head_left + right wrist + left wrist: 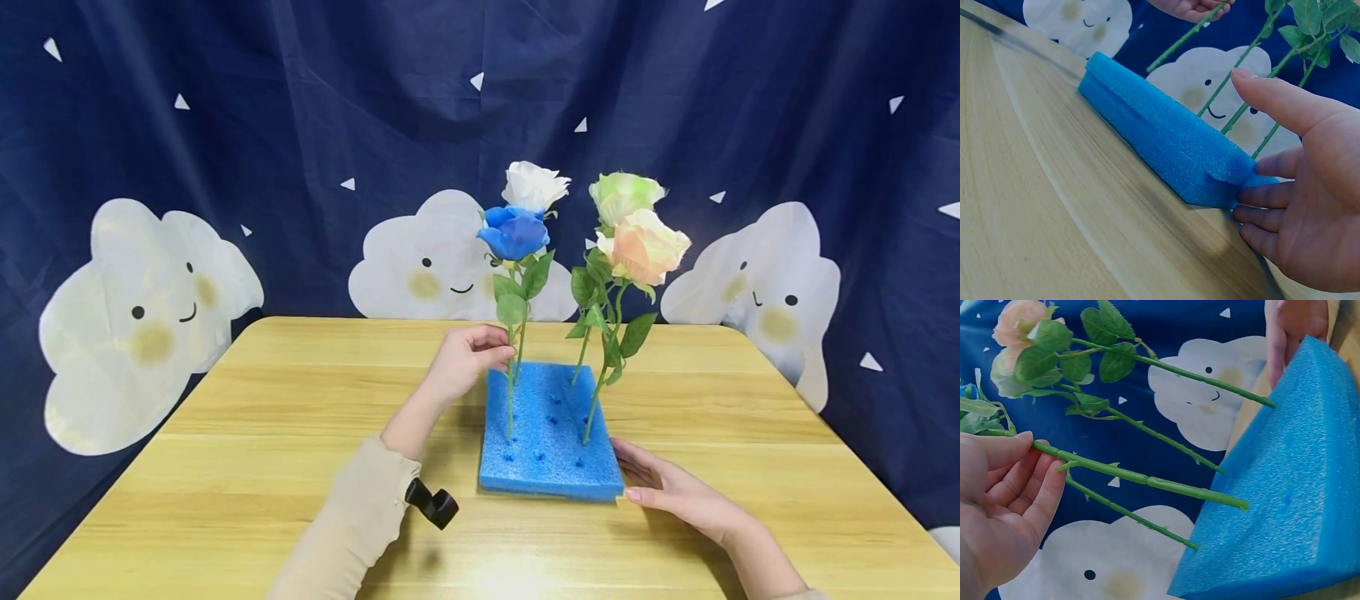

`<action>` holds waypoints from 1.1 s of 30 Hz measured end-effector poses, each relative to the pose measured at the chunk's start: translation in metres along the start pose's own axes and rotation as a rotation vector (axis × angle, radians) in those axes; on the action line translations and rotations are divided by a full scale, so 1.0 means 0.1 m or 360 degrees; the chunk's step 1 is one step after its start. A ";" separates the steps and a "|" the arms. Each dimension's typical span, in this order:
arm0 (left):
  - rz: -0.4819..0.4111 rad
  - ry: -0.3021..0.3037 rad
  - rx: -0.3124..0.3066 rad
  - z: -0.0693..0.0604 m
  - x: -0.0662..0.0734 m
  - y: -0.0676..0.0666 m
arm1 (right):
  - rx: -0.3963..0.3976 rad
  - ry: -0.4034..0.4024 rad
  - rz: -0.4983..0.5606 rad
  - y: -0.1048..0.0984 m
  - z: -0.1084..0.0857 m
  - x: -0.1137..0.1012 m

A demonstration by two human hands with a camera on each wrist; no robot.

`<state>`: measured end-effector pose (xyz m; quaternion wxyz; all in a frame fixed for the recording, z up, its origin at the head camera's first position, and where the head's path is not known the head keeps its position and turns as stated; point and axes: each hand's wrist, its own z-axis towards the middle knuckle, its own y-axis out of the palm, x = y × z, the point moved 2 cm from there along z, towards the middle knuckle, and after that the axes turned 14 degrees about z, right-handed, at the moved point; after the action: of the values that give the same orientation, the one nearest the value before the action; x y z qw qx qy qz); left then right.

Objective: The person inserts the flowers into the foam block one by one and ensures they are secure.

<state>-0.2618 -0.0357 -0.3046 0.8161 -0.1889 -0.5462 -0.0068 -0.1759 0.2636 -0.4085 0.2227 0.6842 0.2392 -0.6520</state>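
My left hand (468,358) pinches the green stem (1147,481) of a blue artificial rose (514,232) between thumb and fingers. In the left wrist view, the stem's cut end shows just off the face of a blue foam block (551,481). Behind it, a white rose (534,187) stands in the foam. On the block's right side stand a green-white rose (624,196) and a peach-cream rose (647,247), stems in the foam. My right hand (1316,187) rests its fingertips against the block's near right side, thumb raised and apart.
Several small holes (552,419) dot the foam's top. The block lies on a wooden table (247,467). Behind the table hangs a dark blue cloth (300,167) printed with clouds and triangles. A black device (432,504) is at my left wrist.
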 end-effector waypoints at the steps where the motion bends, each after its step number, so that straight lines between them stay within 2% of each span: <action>1: 0.0009 0.0011 -0.0004 0.00 -0.01 0.01 | -0.0002 -0.0001 0.0000 0.00 0.00 0.00; 9: 0.0098 0.0067 -0.0082 0.00 -0.04 0.09 | -0.0011 -0.0027 0.0004 0.00 0.00 -0.01; 16: 0.0172 0.0116 -0.0021 0.01 -0.03 0.11 | -0.0011 -0.0025 0.0008 0.00 0.00 0.00; 27: 0.0151 0.0117 -0.0055 0.00 -0.03 0.14 | -0.0008 -0.0021 0.0011 0.00 0.01 0.00; 33: 0.0142 0.0064 -0.0093 -0.01 -0.08 0.18 | -0.0020 -0.0012 0.0023 0.00 0.01 0.00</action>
<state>-0.2606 -0.0210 -0.3173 0.8205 -0.2367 -0.5203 0.0098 -0.1764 0.2634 -0.4088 0.2326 0.6820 0.2376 -0.6514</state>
